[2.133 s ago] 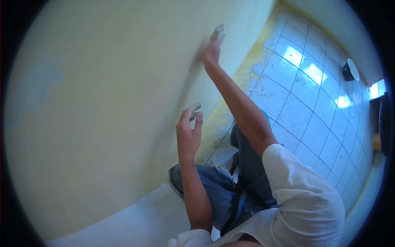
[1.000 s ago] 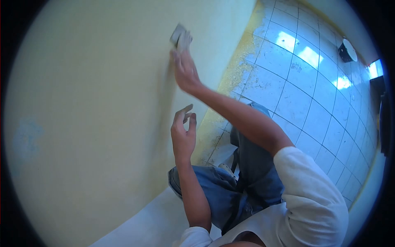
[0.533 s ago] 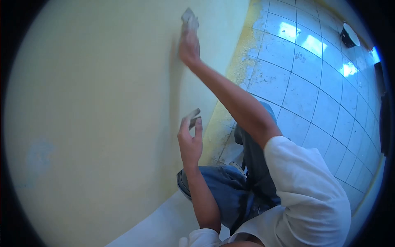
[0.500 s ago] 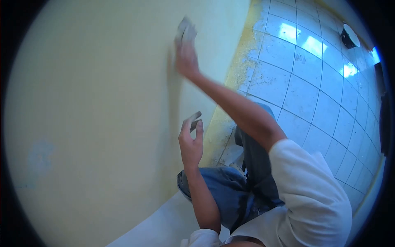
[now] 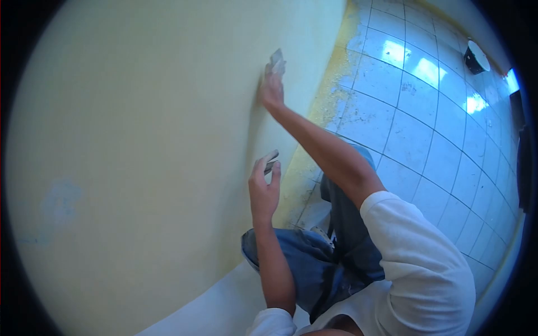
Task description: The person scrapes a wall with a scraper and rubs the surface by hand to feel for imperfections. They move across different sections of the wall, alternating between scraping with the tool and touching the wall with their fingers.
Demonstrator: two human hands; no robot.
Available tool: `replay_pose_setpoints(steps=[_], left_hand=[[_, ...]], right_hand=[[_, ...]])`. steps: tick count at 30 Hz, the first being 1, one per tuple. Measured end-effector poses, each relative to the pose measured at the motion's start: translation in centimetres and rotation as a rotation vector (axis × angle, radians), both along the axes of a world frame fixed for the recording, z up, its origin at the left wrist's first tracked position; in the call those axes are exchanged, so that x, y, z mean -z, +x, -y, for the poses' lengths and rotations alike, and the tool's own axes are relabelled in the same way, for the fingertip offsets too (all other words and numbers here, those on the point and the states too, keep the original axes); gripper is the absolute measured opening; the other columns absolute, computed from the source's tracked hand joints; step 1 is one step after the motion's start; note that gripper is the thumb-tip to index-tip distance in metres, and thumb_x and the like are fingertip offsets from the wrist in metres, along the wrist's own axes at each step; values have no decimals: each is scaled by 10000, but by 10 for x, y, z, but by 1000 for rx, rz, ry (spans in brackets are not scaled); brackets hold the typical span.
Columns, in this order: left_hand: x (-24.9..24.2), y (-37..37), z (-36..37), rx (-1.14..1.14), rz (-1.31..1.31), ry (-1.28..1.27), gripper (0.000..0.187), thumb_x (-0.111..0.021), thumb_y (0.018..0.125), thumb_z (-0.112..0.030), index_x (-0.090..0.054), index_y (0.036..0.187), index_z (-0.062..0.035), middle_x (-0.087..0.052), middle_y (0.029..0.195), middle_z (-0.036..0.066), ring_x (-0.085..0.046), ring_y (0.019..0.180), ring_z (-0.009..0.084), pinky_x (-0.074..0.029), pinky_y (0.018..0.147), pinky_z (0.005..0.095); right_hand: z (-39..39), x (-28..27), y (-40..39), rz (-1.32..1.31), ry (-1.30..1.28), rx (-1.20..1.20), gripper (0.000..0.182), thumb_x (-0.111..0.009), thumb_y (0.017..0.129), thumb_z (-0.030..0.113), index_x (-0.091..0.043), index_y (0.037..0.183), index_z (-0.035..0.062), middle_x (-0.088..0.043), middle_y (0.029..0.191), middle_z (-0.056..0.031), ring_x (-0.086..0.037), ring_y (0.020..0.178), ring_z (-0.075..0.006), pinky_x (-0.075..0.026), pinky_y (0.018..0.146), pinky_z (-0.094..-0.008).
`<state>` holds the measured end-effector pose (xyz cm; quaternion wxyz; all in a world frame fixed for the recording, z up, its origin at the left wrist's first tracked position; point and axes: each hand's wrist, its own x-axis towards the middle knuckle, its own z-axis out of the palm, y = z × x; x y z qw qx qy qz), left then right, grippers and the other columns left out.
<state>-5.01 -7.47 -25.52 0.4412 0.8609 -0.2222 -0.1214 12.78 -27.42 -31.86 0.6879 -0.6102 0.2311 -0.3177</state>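
My right hand (image 5: 271, 89) is stretched out against the pale yellow wall (image 5: 140, 140) and presses a small grey sanding pad (image 5: 277, 58) flat onto it. My left hand (image 5: 264, 187) is raised close to the wall, lower down, with its fingers pinched on a second small folded grey piece (image 5: 272, 161). That piece sits just off the wall surface. Both forearms are bare below white sleeves.
White floor tiles (image 5: 414, 123) spread to the right, dusted with yellow powder (image 5: 330, 89) along the wall's foot. My knees in blue jeans (image 5: 314, 263) are bent below. A dark round container (image 5: 475, 56) stands far off on the floor. A faint bluish patch (image 5: 56, 204) marks the wall at left.
My right hand slid the pad back and forth over the wall and now sits lower and further right than half a second ago. My left hand has barely moved.
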Motion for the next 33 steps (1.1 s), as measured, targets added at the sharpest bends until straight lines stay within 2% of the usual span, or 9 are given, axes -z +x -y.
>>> replay_pose_setpoints(steps=[3, 6, 10, 16, 20, 24, 28, 31, 33], left_hand=[[-8, -2, -6, 15, 47, -2, 307, -621, 1110, -168, -697, 1361, -9, -739, 1329, 176, -737, 1182, 328, -556, 1067, 424], [-7, -6, -8, 6, 4, -11, 311, -619, 1111, -174, -698, 1363, -8, -737, 1326, 181, -735, 1186, 330, -553, 1074, 428], [-7, -2, -9, -13, -10, 70, 338, -618, 1127, -223, -702, 1378, -13, -754, 1348, 152, -738, 1218, 274, -533, 1097, 397], [-8, -7, -3, 44, -14, -27, 328, -624, 1108, -172, -683, 1390, -15, -728, 1346, 183, -739, 1187, 333, -553, 1063, 430], [-5, -9, -3, 63, -2, 42, 323, -629, 1106, -171, -685, 1386, -19, -728, 1345, 178, -739, 1180, 329, -556, 1054, 428], [-5, -9, -3, 41, -21, 55, 340, -621, 1120, -188, -677, 1416, -30, -741, 1382, 148, -738, 1228, 284, -530, 1109, 419], [-7, -10, 0, 61, -5, 31, 337, -631, 1110, -186, -679, 1402, -24, -731, 1368, 158, -744, 1191, 304, -546, 1073, 423], [-3, -7, -2, 77, 21, 54, 327, -639, 1103, -172, -679, 1389, -17, -725, 1367, 168, -744, 1178, 320, -551, 1068, 435], [-2, -8, 1, 66, 3, 55, 324, -641, 1103, -167, -679, 1387, -16, -725, 1367, 171, -742, 1183, 327, -551, 1072, 437]], right_hand=[[37, -30, -6, -30, 37, -240, 833, -319, 1181, 539, -122, 1740, -47, -33, 1832, -274, -23, 1698, -440, -89, 1379, -468], [26, -36, 0, 276, -444, 0, 839, -243, 1181, 571, -48, 1754, -11, -55, 1838, -256, -91, 1700, -414, -132, 1370, -439], [23, 28, 17, -201, 60, 180, 804, -299, 1175, 555, -263, 1712, -42, -139, 1830, -244, -95, 1695, -423, -99, 1375, -472], [25, -46, 9, 299, -360, 39, 772, -242, 1185, 536, -249, 1728, -14, -93, 1843, -218, -72, 1704, -399, -58, 1375, -509], [21, 17, 35, -112, 7, 285, 814, -265, 1181, 557, -329, 1649, -107, -303, 1738, -348, -230, 1642, -479, -145, 1353, -549], [23, -54, 2, 165, -311, -27, 822, -286, 1179, 568, -335, 1634, -114, -372, 1689, -365, -333, 1582, -515, -222, 1337, -526], [21, 59, 55, 40, -378, 154, 801, -351, 1177, 539, -275, 1684, -76, -317, 1755, -269, -286, 1624, -459, -170, 1358, -492], [18, -22, 11, 60, -20, 193, 801, -363, 1174, 527, -238, 1703, -62, -231, 1797, -252, -228, 1654, -435, -98, 1375, -495], [14, -29, 19, 199, -325, 162, 817, -350, 1174, 529, -189, 1723, -54, -182, 1814, -254, -180, 1676, -419, -62, 1379, -501]])
